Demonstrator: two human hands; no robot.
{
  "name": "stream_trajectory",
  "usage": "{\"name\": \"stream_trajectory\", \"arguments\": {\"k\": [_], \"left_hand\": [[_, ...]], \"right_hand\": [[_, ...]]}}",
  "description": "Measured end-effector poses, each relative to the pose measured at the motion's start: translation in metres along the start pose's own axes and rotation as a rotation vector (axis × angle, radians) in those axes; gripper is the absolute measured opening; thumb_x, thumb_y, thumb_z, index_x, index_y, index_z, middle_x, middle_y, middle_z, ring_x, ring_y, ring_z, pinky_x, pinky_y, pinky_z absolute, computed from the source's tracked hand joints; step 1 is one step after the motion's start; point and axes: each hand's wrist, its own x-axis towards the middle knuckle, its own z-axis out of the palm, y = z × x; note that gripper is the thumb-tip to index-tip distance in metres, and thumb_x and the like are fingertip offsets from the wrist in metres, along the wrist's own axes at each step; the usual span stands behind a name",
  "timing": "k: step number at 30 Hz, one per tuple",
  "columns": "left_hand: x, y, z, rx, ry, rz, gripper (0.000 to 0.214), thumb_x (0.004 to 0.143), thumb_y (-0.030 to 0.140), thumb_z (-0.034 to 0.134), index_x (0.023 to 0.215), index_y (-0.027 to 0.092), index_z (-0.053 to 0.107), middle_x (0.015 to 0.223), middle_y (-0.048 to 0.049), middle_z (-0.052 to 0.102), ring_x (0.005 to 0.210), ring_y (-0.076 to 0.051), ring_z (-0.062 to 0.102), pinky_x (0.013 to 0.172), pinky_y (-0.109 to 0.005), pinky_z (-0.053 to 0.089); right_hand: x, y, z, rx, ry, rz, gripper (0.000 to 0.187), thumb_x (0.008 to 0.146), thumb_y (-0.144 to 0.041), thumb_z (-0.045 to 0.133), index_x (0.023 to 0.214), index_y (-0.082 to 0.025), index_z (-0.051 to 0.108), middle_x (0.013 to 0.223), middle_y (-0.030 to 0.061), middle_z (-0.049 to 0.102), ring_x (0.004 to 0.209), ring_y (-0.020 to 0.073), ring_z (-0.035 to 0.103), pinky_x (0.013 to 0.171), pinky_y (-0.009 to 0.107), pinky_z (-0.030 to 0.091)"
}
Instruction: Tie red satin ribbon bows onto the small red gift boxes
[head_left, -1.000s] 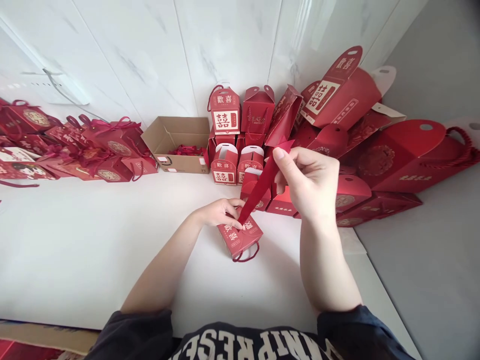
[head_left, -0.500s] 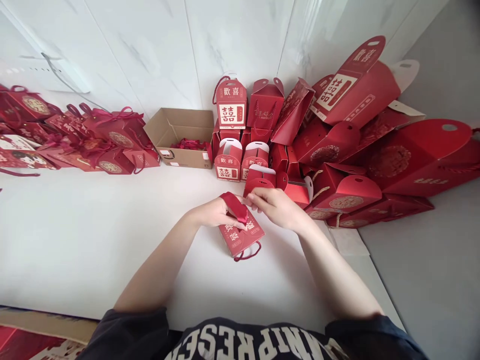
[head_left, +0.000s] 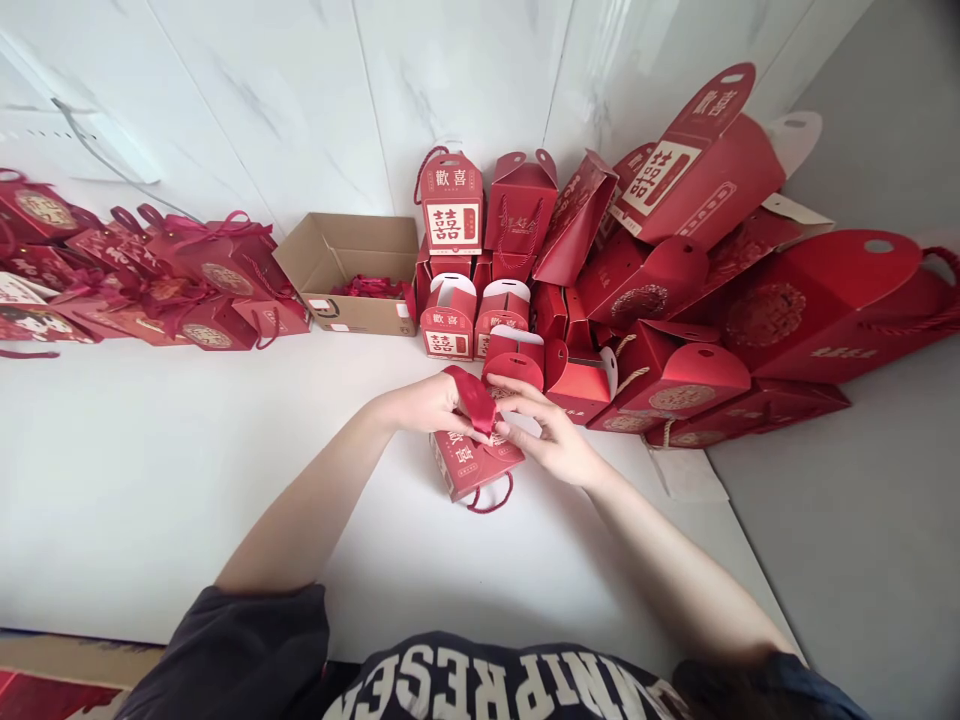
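A small red gift box [head_left: 471, 465] with gold characters and a cord handle lies on the white table [head_left: 187, 480] in front of me. A red satin ribbon [head_left: 474, 398] forms a loop over its top. My left hand [head_left: 424, 405] pinches the ribbon loop from the left. My right hand [head_left: 551, 432] has its fingers closed on the ribbon's other side, right at the box top. Both hands touch the box.
An open cardboard box [head_left: 352, 285] holding red ribbons stands at the back. Several upright red gift boxes [head_left: 450, 215] are stacked against the tiled wall, with bigger ones [head_left: 750, 290] piled at the right. Flat red bags [head_left: 150, 290] lie at the left.
One second ago my right hand held the ribbon stretched up high. It has come down to the box, and the ribbon is now folded into a loop between both hands.
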Motion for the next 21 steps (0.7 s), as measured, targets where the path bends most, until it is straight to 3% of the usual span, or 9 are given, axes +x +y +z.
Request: {"name": "stream_trajectory", "arguments": {"k": [3,8,14,19,21], "left_hand": [[0.001,0.0,-0.002,0.044,0.007,-0.05,0.014,0.08,0.027,0.072,0.089,0.02,0.079,0.091,-0.0052,0.076,0.088,-0.021,0.07,0.078,-0.029,0.055],[-0.003,0.002,-0.002,0.262,0.095,-0.047,0.013,0.081,0.027,0.07,0.088,0.024,0.081,0.094,-0.004,0.073,0.084,-0.018,0.068,0.074,-0.025,0.052],[-0.01,-0.006,0.005,0.094,0.139,-0.133,0.016,0.08,0.028,0.072,0.088,0.017,0.08,0.084,-0.0041,0.066,0.072,-0.014,0.062,0.065,-0.024,0.051],[-0.017,-0.009,0.01,-0.063,0.194,-0.224,0.018,0.078,0.032,0.074,0.079,0.014,0.077,0.09,-0.0034,0.061,0.055,-0.007,0.057,0.053,-0.022,0.049],[-0.018,-0.009,0.01,-0.076,0.185,-0.244,0.018,0.079,0.032,0.073,0.08,0.014,0.077,0.083,-0.0026,0.062,0.052,-0.007,0.057,0.049,-0.02,0.046]], "right_hand": [[0.004,0.007,0.0,0.126,-0.032,0.025,0.025,0.097,-0.036,0.052,0.111,-0.03,0.071,0.15,0.005,0.047,0.14,0.0238,0.043,0.116,0.043,0.034],[0.006,0.021,0.007,0.291,-0.048,0.032,0.034,0.092,-0.036,0.061,0.125,-0.027,0.06,0.134,0.0074,0.061,0.125,0.0224,0.057,0.108,0.04,0.044],[0.004,0.025,0.013,0.105,-0.019,-0.061,0.028,0.09,-0.027,0.063,0.119,-0.026,0.061,0.126,0.0075,0.059,0.121,0.0219,0.056,0.108,0.04,0.041],[0.004,0.027,0.013,0.083,-0.021,-0.085,0.032,0.09,-0.023,0.063,0.122,-0.028,0.058,0.125,0.0067,0.058,0.12,0.0218,0.055,0.108,0.041,0.042],[0.003,0.028,0.013,0.081,-0.036,-0.086,0.031,0.09,-0.022,0.062,0.12,-0.028,0.059,0.127,0.0068,0.057,0.121,0.0221,0.054,0.108,0.042,0.041]]}}
